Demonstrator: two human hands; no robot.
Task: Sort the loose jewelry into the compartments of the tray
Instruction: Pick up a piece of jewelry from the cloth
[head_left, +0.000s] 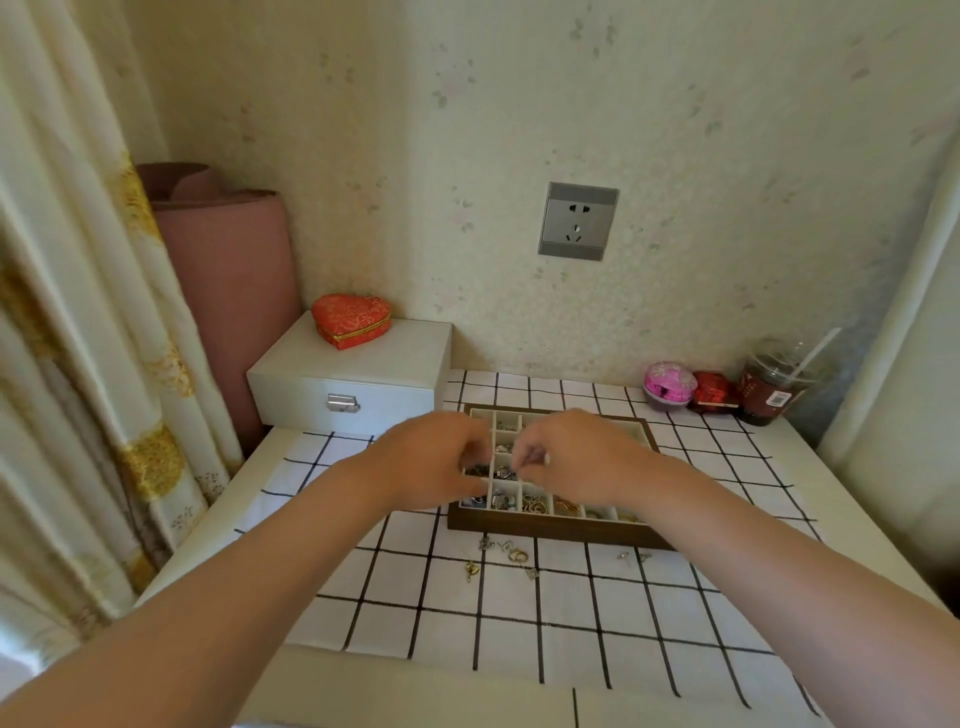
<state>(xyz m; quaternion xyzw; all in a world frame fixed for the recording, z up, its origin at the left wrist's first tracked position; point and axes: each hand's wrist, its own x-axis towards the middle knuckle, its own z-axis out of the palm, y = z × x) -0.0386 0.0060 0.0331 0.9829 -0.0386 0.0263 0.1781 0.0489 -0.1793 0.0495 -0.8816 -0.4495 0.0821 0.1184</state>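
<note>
your left hand (436, 462) curls over the left compartments of the tray (561, 534), grip unclear. your right hand (571, 457) hovers mid-tray, fingertips bunched; can't tell if they pinch anything. some compartments hold pieces. loose jewelry (506, 556) lies on the checked cloth (519, 639) just in front of the tray.

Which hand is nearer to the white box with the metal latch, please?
Left. The left hand hovers over the tray's left edge, just right of the white box; the right hand is farther right, over the tray's middle.
</note>
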